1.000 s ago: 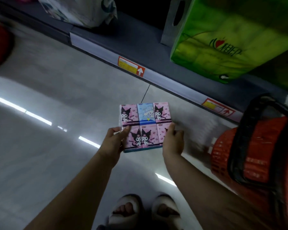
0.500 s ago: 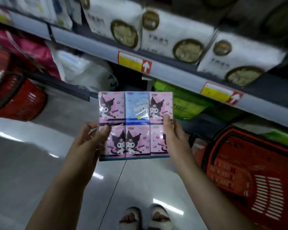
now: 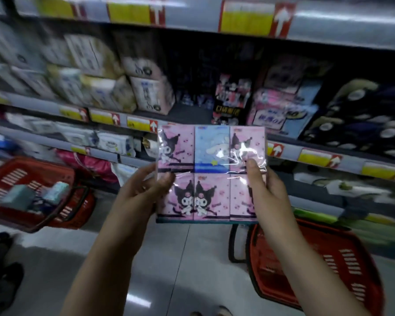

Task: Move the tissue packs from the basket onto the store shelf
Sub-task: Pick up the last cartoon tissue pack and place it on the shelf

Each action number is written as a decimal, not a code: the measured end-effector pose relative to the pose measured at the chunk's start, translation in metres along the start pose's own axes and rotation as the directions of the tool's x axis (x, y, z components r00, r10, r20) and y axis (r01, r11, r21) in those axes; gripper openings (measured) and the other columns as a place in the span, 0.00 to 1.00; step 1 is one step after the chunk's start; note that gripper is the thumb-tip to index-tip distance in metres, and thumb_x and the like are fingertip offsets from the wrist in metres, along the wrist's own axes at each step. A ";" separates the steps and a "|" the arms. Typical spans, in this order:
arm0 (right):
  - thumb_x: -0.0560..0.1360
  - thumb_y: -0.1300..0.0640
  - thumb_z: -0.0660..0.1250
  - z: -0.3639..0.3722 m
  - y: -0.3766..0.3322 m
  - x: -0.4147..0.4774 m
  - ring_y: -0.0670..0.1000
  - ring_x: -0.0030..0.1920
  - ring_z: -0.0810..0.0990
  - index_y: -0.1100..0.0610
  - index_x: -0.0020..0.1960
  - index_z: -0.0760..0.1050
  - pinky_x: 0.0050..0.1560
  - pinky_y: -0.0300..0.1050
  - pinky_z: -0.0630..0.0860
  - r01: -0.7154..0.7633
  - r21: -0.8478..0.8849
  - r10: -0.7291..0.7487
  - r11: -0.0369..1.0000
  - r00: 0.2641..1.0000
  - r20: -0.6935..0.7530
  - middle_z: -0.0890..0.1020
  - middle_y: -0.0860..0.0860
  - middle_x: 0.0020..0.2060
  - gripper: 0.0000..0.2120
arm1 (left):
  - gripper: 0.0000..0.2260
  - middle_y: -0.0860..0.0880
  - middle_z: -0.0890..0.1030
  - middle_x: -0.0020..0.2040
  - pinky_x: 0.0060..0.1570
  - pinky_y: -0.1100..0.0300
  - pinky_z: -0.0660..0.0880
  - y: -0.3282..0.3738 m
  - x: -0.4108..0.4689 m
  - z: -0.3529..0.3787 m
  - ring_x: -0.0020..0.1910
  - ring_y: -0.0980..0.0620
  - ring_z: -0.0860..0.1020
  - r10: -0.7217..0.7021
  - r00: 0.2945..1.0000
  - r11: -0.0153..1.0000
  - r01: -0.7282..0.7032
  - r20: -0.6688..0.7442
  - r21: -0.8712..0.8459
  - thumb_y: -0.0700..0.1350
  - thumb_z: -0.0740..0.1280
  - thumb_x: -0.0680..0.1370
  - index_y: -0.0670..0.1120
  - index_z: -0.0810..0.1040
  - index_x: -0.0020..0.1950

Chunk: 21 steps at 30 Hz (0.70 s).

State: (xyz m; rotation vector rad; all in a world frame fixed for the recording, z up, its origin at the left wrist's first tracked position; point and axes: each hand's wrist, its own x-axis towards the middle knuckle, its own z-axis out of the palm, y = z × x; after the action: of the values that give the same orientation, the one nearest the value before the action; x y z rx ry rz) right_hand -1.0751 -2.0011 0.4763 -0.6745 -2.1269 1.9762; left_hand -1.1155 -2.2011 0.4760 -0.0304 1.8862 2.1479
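Two bare hands hold one flat, film-wrapped tissue pack [image 3: 211, 174] upright in the air, its printed face turned toward the camera. Left hand [image 3: 139, 194]: fingers curled behind the pack's left edge, thumb pressed on the front near the lower left panel. Right hand [image 3: 266, 190]: closed on the right edge, thumb laid across the wrinkled film of the upper right panel, remaining fingers hidden behind the pack. Six printed panels show, pink except for one blue panel at top centre; the bottom edge carries a teal strip.

Beyond the hands, the store shelf [image 3: 192, 114] presents a dark bare stretch of board directly above the pack's top edge. White boxed goods [image 3: 146, 96] bound this gap on the left-hand side; a dark cartoon-printed pack [image 3: 232, 99] and pink packs [image 3: 271, 110] bound it on the right-hand side. Yellow and red price labels [image 3: 141, 124] run along the shelf's front edge, just beyond the left hand.

Below and outward of the left hand, a red basket [image 3: 16, 179] on the floor contains several pale blue packs [image 3: 55, 190]. Below the right wrist stands a second red basket [image 3: 317, 265] with black handles, its contents not visible. Open grey floor [image 3: 180, 258] lies between the two forearms. Shelf detail is motion-blurred
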 end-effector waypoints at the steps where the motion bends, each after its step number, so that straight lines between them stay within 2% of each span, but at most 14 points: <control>1: 0.73 0.38 0.59 -0.007 -0.017 -0.007 0.35 0.46 0.80 0.43 0.52 0.76 0.43 0.28 0.74 0.003 0.012 -0.003 1.000 1.000 -0.003 0.83 0.37 0.44 0.15 | 0.20 0.35 0.82 0.54 0.51 0.43 0.79 0.019 -0.004 0.006 0.53 0.36 0.81 0.005 0.999 1.000 -0.005 0.035 0.016 0.47 0.70 0.72 0.43 0.78 0.62; 4: 0.76 0.43 0.58 -0.025 -0.071 -0.024 0.22 0.34 0.73 0.40 0.44 0.70 0.33 0.19 0.68 0.037 0.030 -0.035 0.999 0.998 -0.044 0.75 0.22 0.29 0.04 | 0.17 0.36 0.83 0.52 0.45 0.51 0.81 0.069 -0.017 0.023 0.49 0.39 0.83 0.015 0.994 0.999 -0.020 0.108 0.044 0.49 0.68 0.72 0.43 0.80 0.59; 5: 0.77 0.45 0.58 -0.030 -0.086 -0.030 0.21 0.32 0.71 0.40 0.41 0.67 0.32 0.18 0.67 0.059 0.040 -0.056 0.997 0.997 -0.059 0.73 0.22 0.26 0.06 | 0.16 0.35 0.83 0.51 0.45 0.51 0.80 0.083 -0.021 0.028 0.48 0.39 0.83 0.031 0.993 0.998 -0.037 0.113 0.049 0.49 0.69 0.72 0.44 0.80 0.57; 7: 0.77 0.44 0.59 -0.038 -0.114 -0.042 0.21 0.32 0.71 0.41 0.40 0.68 0.33 0.22 0.69 0.076 0.048 -0.073 0.996 0.995 -0.073 0.75 0.24 0.27 0.07 | 0.12 0.34 0.82 0.49 0.48 0.49 0.76 0.110 -0.032 0.037 0.47 0.37 0.83 0.053 0.991 0.996 -0.061 0.121 0.064 0.50 0.71 0.73 0.45 0.82 0.52; 9: 0.76 0.43 0.60 -0.045 -0.137 -0.052 0.22 0.31 0.71 0.41 0.39 0.69 0.33 0.23 0.68 0.090 0.065 -0.083 0.994 0.992 -0.099 0.75 0.28 0.26 0.07 | 0.07 0.39 0.84 0.42 0.44 0.53 0.77 0.132 -0.041 0.044 0.42 0.40 0.83 0.094 0.985 0.992 -0.105 0.147 0.067 0.48 0.69 0.74 0.45 0.83 0.45; 11: 0.76 0.43 0.60 -0.051 -0.159 -0.064 0.22 0.30 0.71 0.41 0.40 0.68 0.31 0.21 0.67 0.098 0.091 -0.087 0.991 0.989 -0.116 0.75 0.27 0.26 0.07 | 0.08 0.43 0.86 0.44 0.44 0.54 0.80 0.155 -0.055 0.052 0.45 0.44 0.84 0.125 0.975 0.988 -0.138 0.182 0.064 0.46 0.66 0.76 0.44 0.83 0.49; 13: 0.75 0.41 0.60 -0.056 -0.178 -0.074 0.27 0.37 0.74 0.41 0.46 0.71 0.38 0.22 0.69 0.102 0.114 -0.087 0.988 0.988 -0.127 0.76 0.29 0.35 0.05 | 0.13 0.42 0.85 0.52 0.52 0.48 0.78 0.175 -0.066 0.056 0.50 0.43 0.84 0.138 0.977 0.988 -0.147 0.164 0.046 0.47 0.67 0.76 0.45 0.80 0.58; 14: 0.75 0.40 0.60 -0.057 -0.186 -0.079 0.31 0.40 0.74 0.41 0.49 0.70 0.43 0.28 0.69 0.110 0.131 -0.093 0.985 0.987 -0.128 0.73 0.30 0.40 0.07 | 0.16 0.42 0.84 0.54 0.55 0.46 0.77 0.184 -0.069 0.055 0.52 0.43 0.83 0.150 0.978 0.987 -0.157 0.145 0.036 0.50 0.68 0.74 0.46 0.79 0.60; 16: 0.74 0.39 0.59 -0.059 -0.203 -0.092 0.32 0.40 0.72 0.41 0.51 0.68 0.48 0.34 0.68 0.126 0.156 -0.106 0.980 0.985 -0.135 0.71 0.31 0.43 0.09 | 0.26 0.43 0.83 0.56 0.59 0.43 0.74 0.202 -0.078 0.057 0.55 0.42 0.82 0.181 0.976 0.983 -0.184 0.121 0.011 0.57 0.73 0.69 0.49 0.77 0.63; 18: 0.73 0.37 0.59 -0.063 -0.217 -0.103 0.35 0.49 0.72 0.44 0.62 0.70 0.53 0.38 0.66 0.153 0.191 -0.131 0.970 0.984 -0.124 0.73 0.35 0.53 0.20 | 0.34 0.45 0.83 0.58 0.61 0.42 0.73 0.219 -0.088 0.059 0.56 0.43 0.81 0.187 0.978 0.982 -0.186 0.088 -0.019 0.62 0.76 0.63 0.50 0.76 0.65; 19: 0.73 0.36 0.59 -0.063 -0.225 -0.110 0.38 0.54 0.69 0.46 0.66 0.68 0.56 0.41 0.65 0.153 0.198 -0.130 0.968 0.983 -0.128 0.71 0.39 0.59 0.26 | 0.33 0.46 0.83 0.58 0.62 0.43 0.72 0.227 -0.095 0.062 0.56 0.45 0.82 0.201 0.975 0.979 -0.197 0.093 -0.045 0.61 0.76 0.63 0.50 0.76 0.65; 21: 0.72 0.35 0.59 -0.067 -0.238 -0.119 0.42 0.58 0.66 0.47 0.67 0.66 0.57 0.44 0.63 0.168 0.219 -0.137 0.961 0.979 -0.149 0.69 0.43 0.64 0.28 | 0.30 0.49 0.83 0.59 0.64 0.45 0.71 0.240 -0.108 0.068 0.58 0.49 0.81 0.236 0.966 0.970 -0.227 0.110 -0.084 0.58 0.76 0.65 0.52 0.76 0.64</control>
State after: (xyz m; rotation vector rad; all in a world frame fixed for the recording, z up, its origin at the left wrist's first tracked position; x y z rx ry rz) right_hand -0.9934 -1.9976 0.7384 -0.5645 -1.7808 1.9927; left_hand -1.0540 -2.1814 0.7406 0.3125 1.8233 2.3094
